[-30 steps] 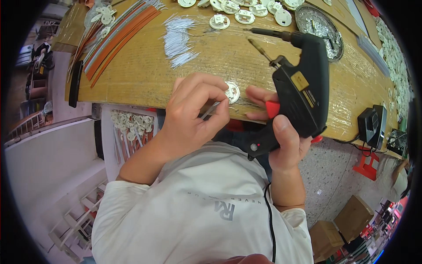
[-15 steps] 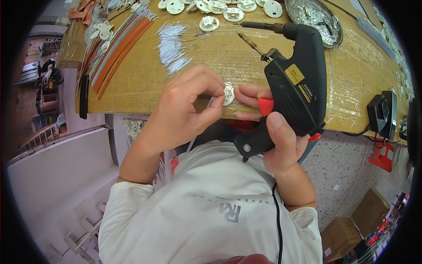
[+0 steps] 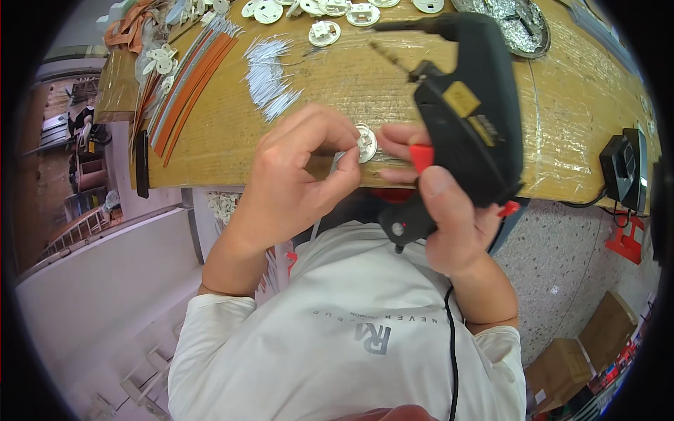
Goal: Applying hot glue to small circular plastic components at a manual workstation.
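Note:
My left hand (image 3: pixel 298 172) pinches a small round white and metal part (image 3: pixel 365 144) between thumb and fingers, with a thin wire end at it. My right hand (image 3: pixel 442 203) grips a black glue gun (image 3: pixel 470 116) with an orange trigger, its nozzle pointing up and left over the wooden bench (image 3: pixel 337 91). One right fingertip touches the round part from the right side. Both hands sit at the bench's near edge, above my white shirt.
A heap of thin white wire pieces (image 3: pixel 270 74) lies on the bench, beside long orange strips (image 3: pixel 186 91). Several round white parts (image 3: pixel 326 31) sit at the far edge. A foil-lined dish (image 3: pixel 523 24) is top right, a black box (image 3: pixel 625 168) on the right edge, cardboard boxes (image 3: pixel 569 368) below.
The hands with the round part and glue gun have come closer and fill more of the view. The grip on both is unchanged.

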`<state>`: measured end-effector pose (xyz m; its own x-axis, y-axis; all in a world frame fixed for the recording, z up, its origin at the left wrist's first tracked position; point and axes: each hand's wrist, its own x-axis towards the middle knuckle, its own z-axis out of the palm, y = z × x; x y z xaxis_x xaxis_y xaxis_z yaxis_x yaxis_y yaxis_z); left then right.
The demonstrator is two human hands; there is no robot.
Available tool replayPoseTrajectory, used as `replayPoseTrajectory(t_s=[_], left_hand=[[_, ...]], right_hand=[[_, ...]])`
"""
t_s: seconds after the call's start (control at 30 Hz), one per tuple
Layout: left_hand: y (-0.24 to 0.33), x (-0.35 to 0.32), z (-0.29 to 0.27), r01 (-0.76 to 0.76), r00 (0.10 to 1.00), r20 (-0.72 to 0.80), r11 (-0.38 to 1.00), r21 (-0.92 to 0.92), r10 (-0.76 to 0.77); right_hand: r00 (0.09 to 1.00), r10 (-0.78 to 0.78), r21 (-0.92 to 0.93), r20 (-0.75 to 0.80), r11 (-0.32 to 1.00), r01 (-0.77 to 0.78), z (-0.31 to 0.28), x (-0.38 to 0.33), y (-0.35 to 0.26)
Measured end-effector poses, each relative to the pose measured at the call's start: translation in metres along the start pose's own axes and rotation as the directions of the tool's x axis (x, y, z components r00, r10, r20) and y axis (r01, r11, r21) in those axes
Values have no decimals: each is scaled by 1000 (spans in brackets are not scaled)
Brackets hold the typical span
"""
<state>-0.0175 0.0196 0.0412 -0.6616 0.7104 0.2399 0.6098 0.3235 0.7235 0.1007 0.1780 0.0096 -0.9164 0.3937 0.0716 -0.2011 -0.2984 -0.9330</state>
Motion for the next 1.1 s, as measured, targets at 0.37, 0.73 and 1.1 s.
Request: replayPoseTrajectory(t_s=[0.37,0.73,1.1], left_hand=[[11,16,-4,-23,993,116,979,201,-1],[14,23,-2,22,984,168,980,199,-56],[15,21,1,25,989,141,981,193,-53]], right_hand=[[989,-4,-65,-147,998,-6,-18,4,-19],[996,-72,105,-43,991,77,-33,0,-6],[999,-41,-73,-29,997,39,-30,1,-13]])
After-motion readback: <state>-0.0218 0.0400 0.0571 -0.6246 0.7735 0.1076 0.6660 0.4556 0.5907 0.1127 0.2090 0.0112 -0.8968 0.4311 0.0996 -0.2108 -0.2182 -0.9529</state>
